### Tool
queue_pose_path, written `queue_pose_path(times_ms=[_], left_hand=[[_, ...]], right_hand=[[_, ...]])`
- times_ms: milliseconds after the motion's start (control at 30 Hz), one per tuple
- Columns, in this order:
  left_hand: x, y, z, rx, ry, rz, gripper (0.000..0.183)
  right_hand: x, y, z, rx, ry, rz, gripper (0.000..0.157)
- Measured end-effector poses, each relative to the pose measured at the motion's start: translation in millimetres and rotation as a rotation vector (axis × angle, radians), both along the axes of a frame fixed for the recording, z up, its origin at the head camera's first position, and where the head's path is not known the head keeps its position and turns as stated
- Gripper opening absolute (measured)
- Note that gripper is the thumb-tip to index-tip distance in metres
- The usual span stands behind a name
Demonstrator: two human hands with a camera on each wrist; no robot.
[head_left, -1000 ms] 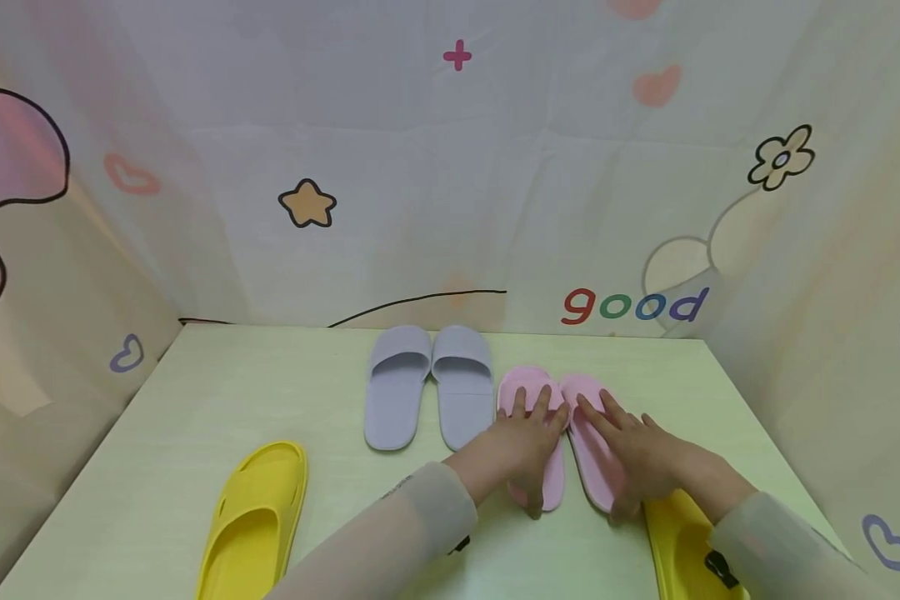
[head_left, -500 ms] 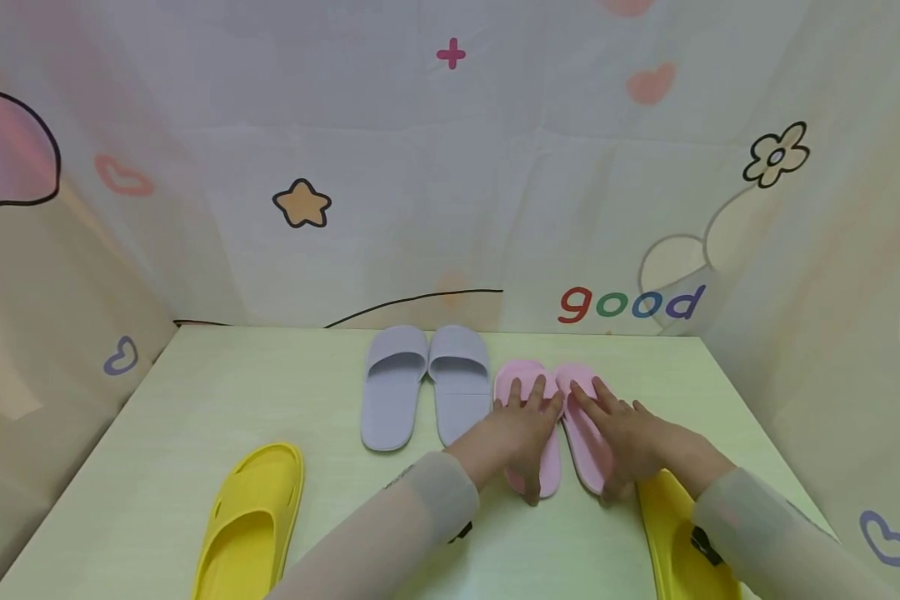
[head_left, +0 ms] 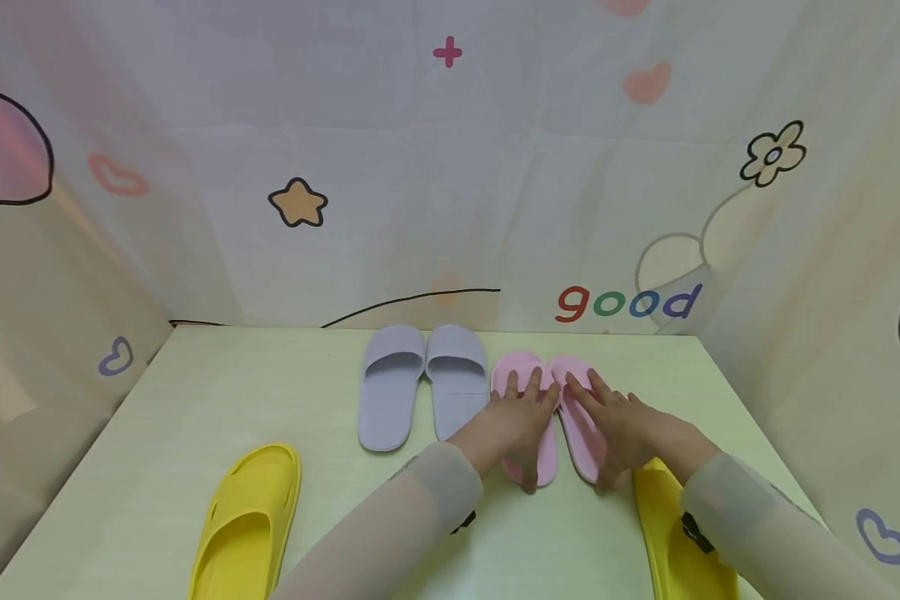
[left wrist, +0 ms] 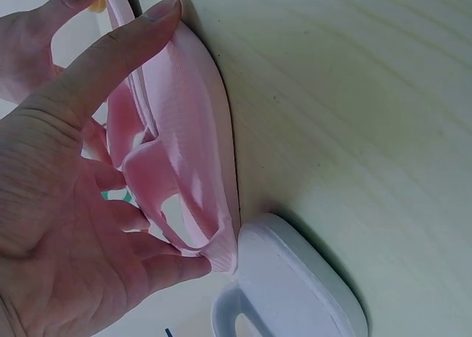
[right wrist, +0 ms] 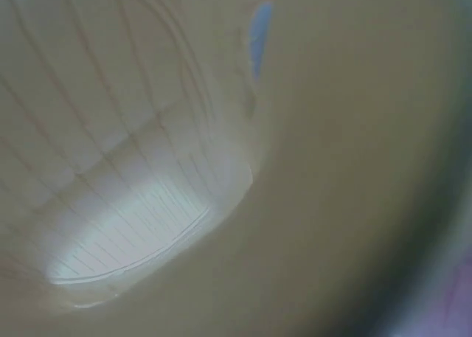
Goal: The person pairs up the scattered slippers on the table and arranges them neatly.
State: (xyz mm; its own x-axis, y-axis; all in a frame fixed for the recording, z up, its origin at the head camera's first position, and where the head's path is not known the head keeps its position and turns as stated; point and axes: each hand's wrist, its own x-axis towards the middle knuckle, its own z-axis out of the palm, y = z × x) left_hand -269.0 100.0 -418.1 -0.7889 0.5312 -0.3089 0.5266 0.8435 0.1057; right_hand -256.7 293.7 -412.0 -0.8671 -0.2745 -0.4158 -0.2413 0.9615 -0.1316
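Two pink slippers stand side by side on the table, toes toward the back. My left hand lies over the left pink slipper, fingers spread on its strap; the left wrist view shows the thumb at the heel end. Over the right pink slipper my right hand spreads its fingers, thumb near the heel. Just left of them is a pair of lavender slippers, a left one and a right one. The right wrist view holds only a blurred, ridged pale surface close to the lens.
One yellow slipper lies at the front left of the pale table. Another yellow slipper is at the front right, partly under my right forearm. A patterned curtain closes off the back and sides.
Both hands have moved toward the back of the table, and the pink slippers have slid back with them, up beside the lavender pair. The view has shifted slightly.
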Motion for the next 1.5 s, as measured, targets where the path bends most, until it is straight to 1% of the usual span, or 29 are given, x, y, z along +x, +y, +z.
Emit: queue_pose_path(times_ms=[200,367,533,800,967,1233,1400,1500], left_hand=[[-1.8,1,-0.3,0.006,0.015,0.004,0.150],[-4.1,3,-2.5,-0.006,0.028,0.010,0.150],[-5.6,5,-4.2,-0.021,0.034,0.011,0.149],[-8.3,10,-3.6,-0.082,0.079,0.024,0.150],[-9.8,11,-2.9,-0.082,0.076,0.027,0.149],[-12.7,10,-1.3,-0.060,0.057,0.042,0.148],[-14.5,10,0.2,-0.066,0.059,0.056,0.148],[-14.9,9,1.4,-0.071,0.060,0.053,0.147]], right_hand=[[-1.8,-4,2.7,0.040,-0.007,-0.015,0.152],[-4.2,-5,5.7,0.078,-0.010,-0.006,0.153],[-6.2,-4,3.4,0.090,-0.013,-0.009,0.154],[-12.5,-4,-0.3,0.103,-0.005,-0.012,0.150],[-15.3,-6,1.8,0.122,-0.010,-0.015,0.150],[-19.2,-7,6.4,0.113,-0.030,-0.031,0.151],[-23.1,-7,8.2,0.108,-0.050,-0.032,0.151],[-24.6,-6,8.1,0.118,-0.054,-0.027,0.152]])
